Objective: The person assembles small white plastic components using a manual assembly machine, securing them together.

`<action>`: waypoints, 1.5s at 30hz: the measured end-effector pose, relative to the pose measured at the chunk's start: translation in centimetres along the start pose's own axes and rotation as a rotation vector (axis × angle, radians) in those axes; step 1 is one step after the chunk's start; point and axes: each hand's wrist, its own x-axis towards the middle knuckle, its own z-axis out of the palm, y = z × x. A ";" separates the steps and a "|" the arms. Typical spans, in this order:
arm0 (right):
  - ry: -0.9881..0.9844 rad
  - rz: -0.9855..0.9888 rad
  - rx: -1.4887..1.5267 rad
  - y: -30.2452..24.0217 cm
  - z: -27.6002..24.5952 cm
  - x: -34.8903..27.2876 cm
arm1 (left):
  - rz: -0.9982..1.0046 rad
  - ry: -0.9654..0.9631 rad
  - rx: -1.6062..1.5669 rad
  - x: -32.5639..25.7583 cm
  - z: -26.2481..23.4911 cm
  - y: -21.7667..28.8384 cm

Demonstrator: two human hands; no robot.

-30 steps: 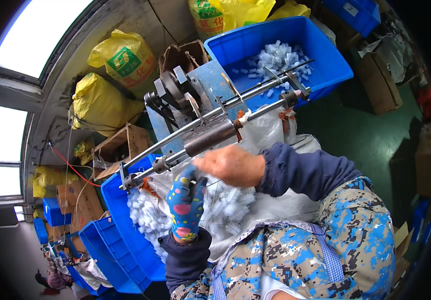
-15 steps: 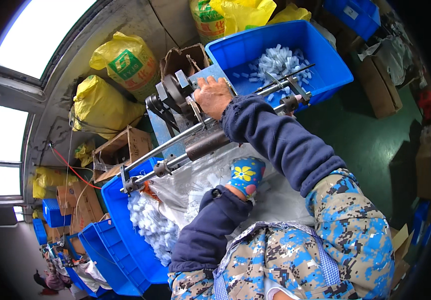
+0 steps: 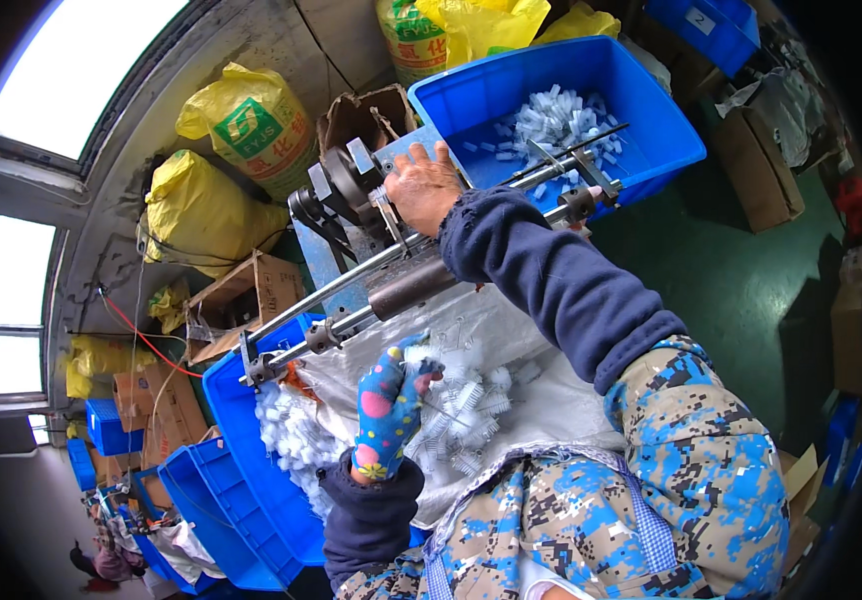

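Observation:
My left hand [image 3: 389, 408], in a blue glove with coloured dots and flowers, is over the left side of a pile of small clear plastic pieces [image 3: 471, 405]. Its thumb and forefinger are drawn together, with what looks like one small pale piece at the tips. The pile lies on a white sheet [image 3: 561, 405] across my lap. My bare right hand [image 3: 423, 187] rests on the top of a bench machine [image 3: 351, 185] with dark round parts and long metal rods. Its fingers are somewhat spread, and the thumb side is hidden.
Beyond the machine, a blue bin [image 3: 666, 120] holds more clear pieces. Another blue bin [image 3: 236, 375] at the left is heaped with white pieces. Yellow sacks [image 3: 251, 130] and an open wooden box [image 3: 276, 290] stand along the wall. A cardboard box [image 3: 761, 175] is at the right.
My left hand has moved left from the middle of the pile to its left side, uncovering the pieces. My right hand stays on the machine, its fingers slightly more raised.

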 end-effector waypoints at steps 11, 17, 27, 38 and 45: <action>0.147 0.055 -0.074 0.3 0.8 -4.0 | -0.055 0.028 -0.136 -1.5 -0.8 -0.5; 0.031 0.063 -0.048 -3.5 0.8 -3.0 | -0.053 0.114 -0.151 -2.5 -1.3 -0.4; 0.157 -0.037 -0.191 1.4 0.1 -3.4 | -0.035 0.170 -0.202 -2.6 -2.3 -1.4; 0.221 0.102 -0.366 8.8 -4.2 -0.1 | -0.039 0.201 -0.239 -2.2 -2.1 -2.2; 0.025 -0.248 0.755 -0.4 -4.3 -10.4 | 0.024 0.298 -0.212 -1.2 -0.2 -2.9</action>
